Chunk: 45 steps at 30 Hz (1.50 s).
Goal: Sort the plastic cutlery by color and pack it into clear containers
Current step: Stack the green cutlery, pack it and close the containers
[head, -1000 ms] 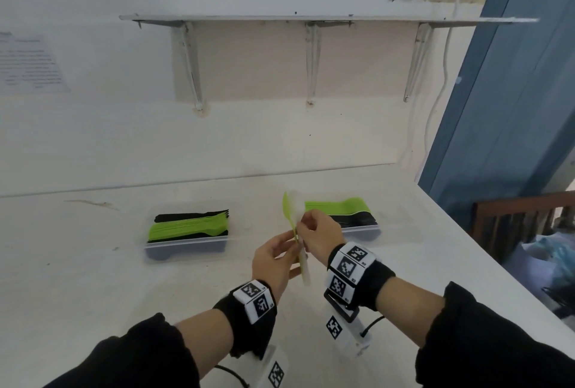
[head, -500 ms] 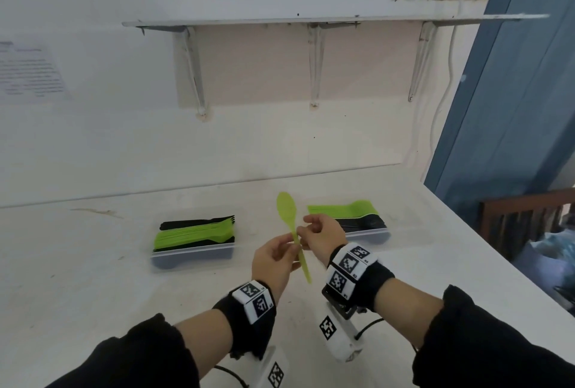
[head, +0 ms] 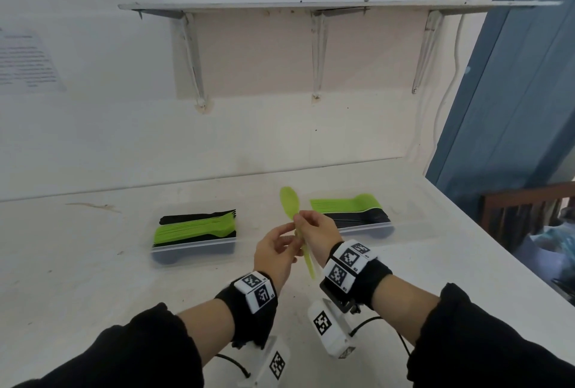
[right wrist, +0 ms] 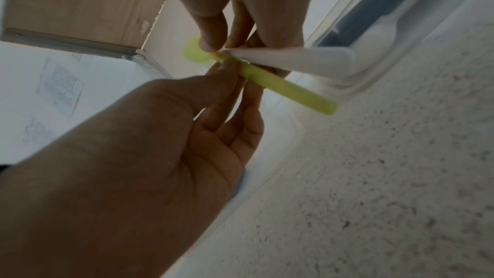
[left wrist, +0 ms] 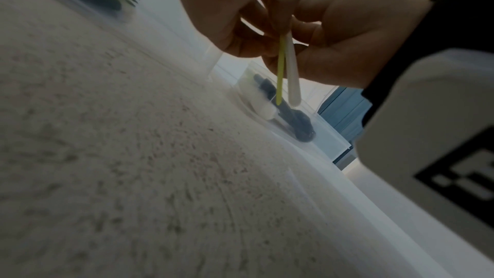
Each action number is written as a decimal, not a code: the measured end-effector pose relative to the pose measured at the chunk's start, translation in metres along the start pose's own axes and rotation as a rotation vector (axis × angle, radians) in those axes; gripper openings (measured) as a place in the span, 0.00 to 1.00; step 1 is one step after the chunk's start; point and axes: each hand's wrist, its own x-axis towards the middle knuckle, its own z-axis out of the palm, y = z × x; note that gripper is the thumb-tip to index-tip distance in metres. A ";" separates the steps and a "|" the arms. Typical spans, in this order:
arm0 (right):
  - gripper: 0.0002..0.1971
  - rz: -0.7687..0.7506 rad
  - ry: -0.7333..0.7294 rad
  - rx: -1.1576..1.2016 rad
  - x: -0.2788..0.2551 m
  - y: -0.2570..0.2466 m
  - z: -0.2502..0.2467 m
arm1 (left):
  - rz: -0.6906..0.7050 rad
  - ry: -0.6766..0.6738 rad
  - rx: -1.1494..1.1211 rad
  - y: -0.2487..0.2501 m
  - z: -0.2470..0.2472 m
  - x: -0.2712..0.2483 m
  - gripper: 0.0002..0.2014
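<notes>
Both hands meet above the middle of the white table (head: 93, 278). My right hand (head: 306, 221) pinches a green plastic spoon (head: 289, 204) at its neck, bowl up and handle pointing down towards me. The green handle (right wrist: 288, 90) passes between the right thumb and fingers. My left hand (head: 287, 233) touches the same spot and pinches a white utensil (right wrist: 307, 60), whose handle (left wrist: 292, 79) hangs beside the green one (left wrist: 280, 75). In the head view the white utensil is hidden. A clear container (head: 193, 252) on the left holds green and black forks. A second clear container (head: 367, 227) on the right holds green spoons over black ones.
A wall shelf (head: 311, 7) on brackets runs above the table's far edge. The table ends at the right, where a blue door (head: 513, 92) and a wooden chair (head: 529, 207) stand. A paper notice (head: 25, 60) hangs on the left wall.
A second ago a white utensil lay against the green spoon in the head view; now only the green spoon shows there. Both hands have stayed together at the same spot.
</notes>
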 end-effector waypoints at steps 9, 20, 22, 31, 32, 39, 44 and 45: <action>0.11 0.002 -0.108 0.093 0.001 -0.008 -0.005 | -0.063 -0.014 0.083 0.001 0.013 0.009 0.04; 0.20 -0.593 -0.085 -1.168 0.026 -0.053 -0.086 | 0.163 -0.096 0.729 0.020 0.039 0.025 0.12; 0.16 -0.574 -0.209 -1.183 0.033 -0.053 -0.101 | 0.191 -0.105 0.773 0.023 0.046 0.026 0.14; 0.16 -0.295 -0.363 -1.196 0.039 -0.071 -0.127 | 0.297 0.027 1.050 0.019 0.081 0.017 0.18; 0.15 -0.295 -0.366 -1.275 0.039 -0.073 -0.129 | 0.303 0.033 1.043 0.020 0.082 0.018 0.18; 0.11 -0.218 -0.228 -1.198 0.050 -0.067 -0.155 | 0.073 -0.025 0.988 0.011 0.073 0.028 0.61; 0.12 -0.145 -0.324 -1.260 0.056 -0.054 -0.166 | -0.018 -0.209 0.863 0.011 0.068 0.045 0.67; 0.12 -0.133 -0.329 -1.246 0.058 -0.052 -0.168 | -0.020 -0.243 0.818 0.012 0.069 0.047 0.67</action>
